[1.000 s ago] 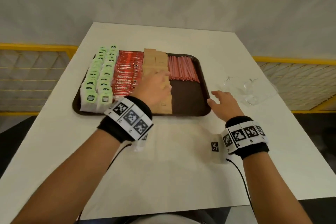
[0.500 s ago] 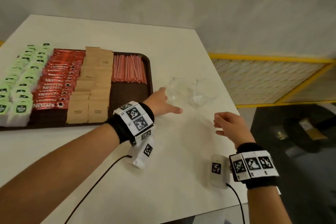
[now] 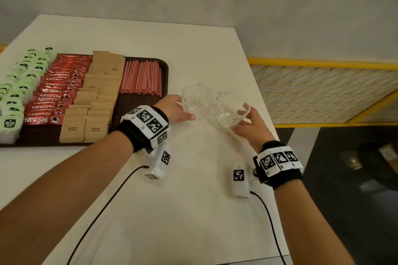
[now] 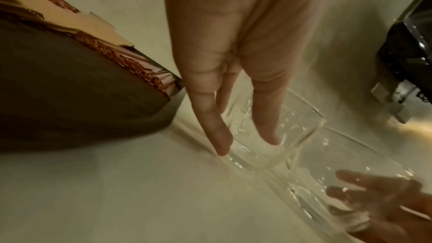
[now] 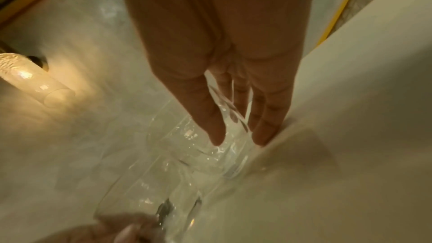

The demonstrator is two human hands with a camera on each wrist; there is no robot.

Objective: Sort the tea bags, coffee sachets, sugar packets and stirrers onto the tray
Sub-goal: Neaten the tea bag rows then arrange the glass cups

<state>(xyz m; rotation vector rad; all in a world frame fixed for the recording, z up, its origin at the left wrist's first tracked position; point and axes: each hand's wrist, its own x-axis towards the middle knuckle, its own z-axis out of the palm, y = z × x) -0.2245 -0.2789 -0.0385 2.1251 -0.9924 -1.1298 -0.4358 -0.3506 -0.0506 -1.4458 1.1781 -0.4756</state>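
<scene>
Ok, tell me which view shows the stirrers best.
The head view: the stirrers lie as a full red bundle at the tray's far right. The left wrist view catches only their ends at the tray edge, blurred. The right wrist view shows none.

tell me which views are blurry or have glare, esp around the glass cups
Head view: sharp, evenly lit, wide-angle bend; left glass cup and right glass cup show faint highlights. Left wrist view: dim, yellowish, soft; left hand fairly clear. Right wrist view: smeared cup, warm glare patch at left, right hand dark.
</scene>
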